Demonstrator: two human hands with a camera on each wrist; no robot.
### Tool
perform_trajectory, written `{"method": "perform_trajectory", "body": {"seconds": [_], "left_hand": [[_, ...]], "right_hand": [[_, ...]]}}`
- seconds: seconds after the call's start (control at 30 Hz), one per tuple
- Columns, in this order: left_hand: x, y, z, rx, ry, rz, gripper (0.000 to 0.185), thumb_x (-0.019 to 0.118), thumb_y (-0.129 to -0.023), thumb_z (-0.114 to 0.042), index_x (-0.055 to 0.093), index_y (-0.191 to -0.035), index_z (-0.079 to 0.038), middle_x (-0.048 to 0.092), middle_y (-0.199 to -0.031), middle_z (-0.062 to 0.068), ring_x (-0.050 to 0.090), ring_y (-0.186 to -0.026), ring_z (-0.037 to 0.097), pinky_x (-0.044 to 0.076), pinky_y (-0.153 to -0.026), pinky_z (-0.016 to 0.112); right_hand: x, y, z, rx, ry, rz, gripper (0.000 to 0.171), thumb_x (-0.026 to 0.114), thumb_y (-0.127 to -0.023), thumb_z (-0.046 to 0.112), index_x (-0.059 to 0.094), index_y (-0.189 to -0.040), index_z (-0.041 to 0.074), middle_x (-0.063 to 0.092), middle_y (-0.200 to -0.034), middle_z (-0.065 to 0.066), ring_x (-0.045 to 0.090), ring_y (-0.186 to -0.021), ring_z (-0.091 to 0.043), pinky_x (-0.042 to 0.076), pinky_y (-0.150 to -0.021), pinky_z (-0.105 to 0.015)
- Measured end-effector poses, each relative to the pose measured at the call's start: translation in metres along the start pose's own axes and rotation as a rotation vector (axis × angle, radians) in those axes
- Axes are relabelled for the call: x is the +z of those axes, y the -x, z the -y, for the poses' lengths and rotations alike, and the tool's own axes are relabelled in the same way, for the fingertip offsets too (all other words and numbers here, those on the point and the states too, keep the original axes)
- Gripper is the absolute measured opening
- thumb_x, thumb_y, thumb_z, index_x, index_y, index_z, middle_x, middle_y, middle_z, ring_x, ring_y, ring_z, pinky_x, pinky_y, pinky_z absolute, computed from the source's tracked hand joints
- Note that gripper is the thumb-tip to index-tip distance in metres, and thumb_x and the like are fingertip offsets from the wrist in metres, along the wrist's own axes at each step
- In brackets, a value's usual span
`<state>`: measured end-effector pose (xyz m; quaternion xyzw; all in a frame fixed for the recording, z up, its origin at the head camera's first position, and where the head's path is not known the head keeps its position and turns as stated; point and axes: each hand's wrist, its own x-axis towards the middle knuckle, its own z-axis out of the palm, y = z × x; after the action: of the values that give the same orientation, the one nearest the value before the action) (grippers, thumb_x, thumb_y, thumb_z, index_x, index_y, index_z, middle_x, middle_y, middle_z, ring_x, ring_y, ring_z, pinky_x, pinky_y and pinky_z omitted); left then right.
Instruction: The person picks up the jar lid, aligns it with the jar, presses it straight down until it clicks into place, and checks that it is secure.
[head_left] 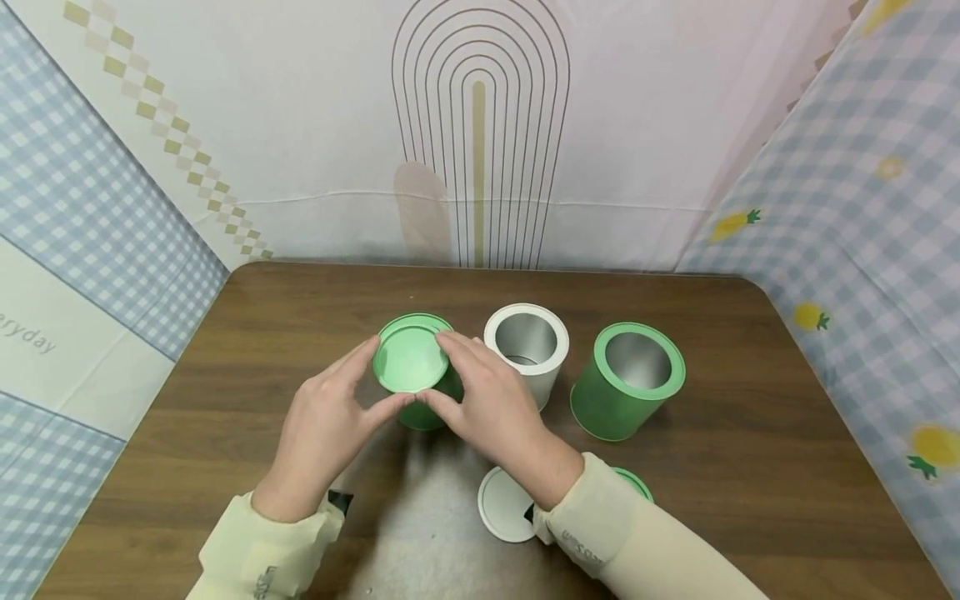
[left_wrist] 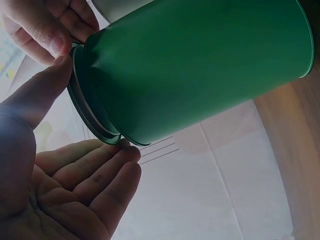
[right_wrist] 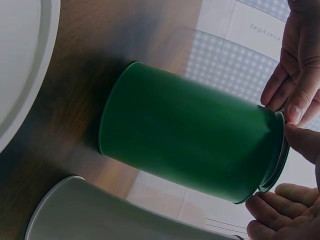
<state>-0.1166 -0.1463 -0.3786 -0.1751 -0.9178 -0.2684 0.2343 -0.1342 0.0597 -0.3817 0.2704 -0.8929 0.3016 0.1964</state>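
Note:
A round green lid sits at the mouth of a green can, which stands upright at the middle left of the table. In both wrist views the lid is slightly tilted, with a narrow gap between its rim and the can's. My left hand holds the lid's left edge between thumb and fingers. On the opposite side, my right hand grips the edge the same way. The two thumbs meet at the near side of the lid.
An uncovered white can stands just right of the hands, and another uncovered green can farther right. A white lid and a second green lid, partly hidden by my right sleeve, lie nearer on the wooden table. Fabric hangs behind.

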Motion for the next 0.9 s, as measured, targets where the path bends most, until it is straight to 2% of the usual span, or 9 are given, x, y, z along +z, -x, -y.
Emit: {"method": "perform_trajectory", "body": {"seconds": [0.43,0.77,0.9], "left_hand": [[-0.003,-0.007,-0.002,-0.074,-0.005,0.084,0.077,0.090,-0.074,-0.030,0.058,-0.137,0.002,0.064,-0.131,0.019,0.068,-0.108,0.038,0.057,-0.085,0.051],[-0.001,-0.010,0.002,-0.068,0.011,0.079,0.077,0.091,-0.074,-0.027,0.058,-0.137,0.003,0.064,-0.132,0.020,0.067,-0.111,0.037,0.056,-0.087,0.052],[0.000,-0.011,0.002,-0.071,0.019,0.080,0.076,0.091,-0.074,-0.027,0.059,-0.137,0.002,0.064,-0.132,0.019,0.067,-0.111,0.037,0.056,-0.088,0.051]], "right_hand": [[0.002,-0.005,-0.002,0.013,0.023,0.022,0.065,0.085,-0.081,0.033,0.061,-0.134,0.003,0.065,-0.132,-0.009,0.060,-0.125,-0.024,0.042,-0.112,-0.038],[0.003,-0.008,-0.005,0.029,-0.002,0.030,0.064,0.085,-0.082,0.032,0.060,-0.135,0.004,0.064,-0.134,-0.009,0.060,-0.125,-0.021,0.041,-0.112,-0.037],[0.003,-0.009,-0.005,0.041,-0.008,0.026,0.063,0.085,-0.082,0.031,0.061,-0.134,0.006,0.063,-0.135,-0.007,0.060,-0.125,-0.021,0.046,-0.109,-0.038]]}}
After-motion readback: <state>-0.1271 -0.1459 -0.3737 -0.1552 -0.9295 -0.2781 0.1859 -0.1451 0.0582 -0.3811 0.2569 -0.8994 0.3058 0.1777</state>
